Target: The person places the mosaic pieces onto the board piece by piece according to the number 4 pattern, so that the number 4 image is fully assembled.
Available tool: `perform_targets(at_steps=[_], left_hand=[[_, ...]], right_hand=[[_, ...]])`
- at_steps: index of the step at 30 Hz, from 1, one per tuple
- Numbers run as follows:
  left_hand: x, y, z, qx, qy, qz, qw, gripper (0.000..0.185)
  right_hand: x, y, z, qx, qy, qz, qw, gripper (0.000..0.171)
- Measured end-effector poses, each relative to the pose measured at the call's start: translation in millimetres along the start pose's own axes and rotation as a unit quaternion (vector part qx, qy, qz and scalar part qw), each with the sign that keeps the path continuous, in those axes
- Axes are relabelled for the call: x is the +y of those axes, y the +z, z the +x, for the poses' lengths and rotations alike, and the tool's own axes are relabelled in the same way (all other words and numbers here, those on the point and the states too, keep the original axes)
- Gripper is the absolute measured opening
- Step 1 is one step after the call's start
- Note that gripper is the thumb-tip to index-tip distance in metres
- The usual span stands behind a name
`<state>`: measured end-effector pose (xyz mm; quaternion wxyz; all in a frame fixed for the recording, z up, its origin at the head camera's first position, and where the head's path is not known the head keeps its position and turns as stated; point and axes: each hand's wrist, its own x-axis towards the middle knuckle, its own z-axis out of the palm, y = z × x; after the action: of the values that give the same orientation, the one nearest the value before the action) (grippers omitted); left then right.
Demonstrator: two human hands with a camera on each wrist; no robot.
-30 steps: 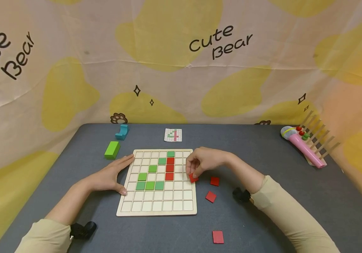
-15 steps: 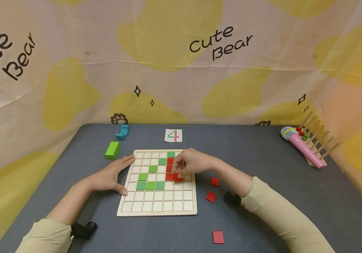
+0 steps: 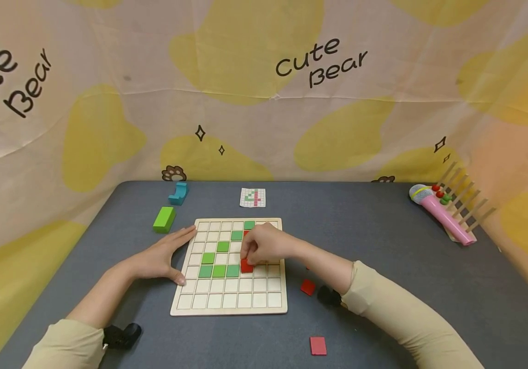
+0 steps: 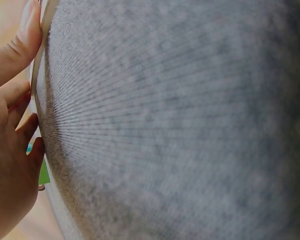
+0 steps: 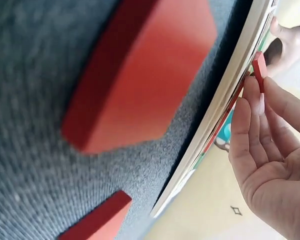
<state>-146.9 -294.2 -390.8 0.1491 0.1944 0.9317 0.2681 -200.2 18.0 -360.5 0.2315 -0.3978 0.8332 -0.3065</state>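
Observation:
A white gridded board [image 3: 229, 301] lies on the table with several green tiles [image 3: 219, 271] in its cells. My left hand [image 3: 155, 260] rests against the board's left edge, fingers and thumb spread; the left wrist view shows this hand [image 4: 12, 145] at the rim. Over the board, my right hand [image 3: 268, 243] pinches a red tile [image 3: 247, 267] at the cell just right of the bottom green row. In the right wrist view the pinched tile [image 5: 260, 71] stands tilted between thumb and fingers. The hand hides most of the red column above.
Loose red tiles [image 3: 308, 287] lie right of the board, another [image 3: 318, 346] nearer the front. Behind it is a small pattern card [image 3: 252, 198]. Green [image 3: 164, 219] and blue [image 3: 178, 193] blocks stand back left; a pink toy microphone [image 3: 445, 215] and pegged rack [image 3: 476, 210] lie far right.
My right hand has carried the red tile leftward from the board's right edge to the cell beside the bottom green row. My left hand has stayed in place.

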Motion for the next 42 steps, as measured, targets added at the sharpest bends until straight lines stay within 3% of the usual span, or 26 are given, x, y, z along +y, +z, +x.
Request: perform_targets(at_steps=[30,36,42], left_hand=[[-1.8,0.8,0.5,0.001,0.002,-0.001,1.0,0.125],[-1.7,0.4,0.3,0.0,0.002,-0.004,1.0,0.124],[-0.9,0.1,0.1,-0.001,0.001,-0.006,1.0,0.125]], right_hand=[[-4,8,-2,0.019,0.014,-0.059,0.998,0.006],[-3,5,-3,0.024,0.023,-0.036,0.999,0.008],[4,-11,-10,0.046,0.042,-0.012,0.998,0.007]])
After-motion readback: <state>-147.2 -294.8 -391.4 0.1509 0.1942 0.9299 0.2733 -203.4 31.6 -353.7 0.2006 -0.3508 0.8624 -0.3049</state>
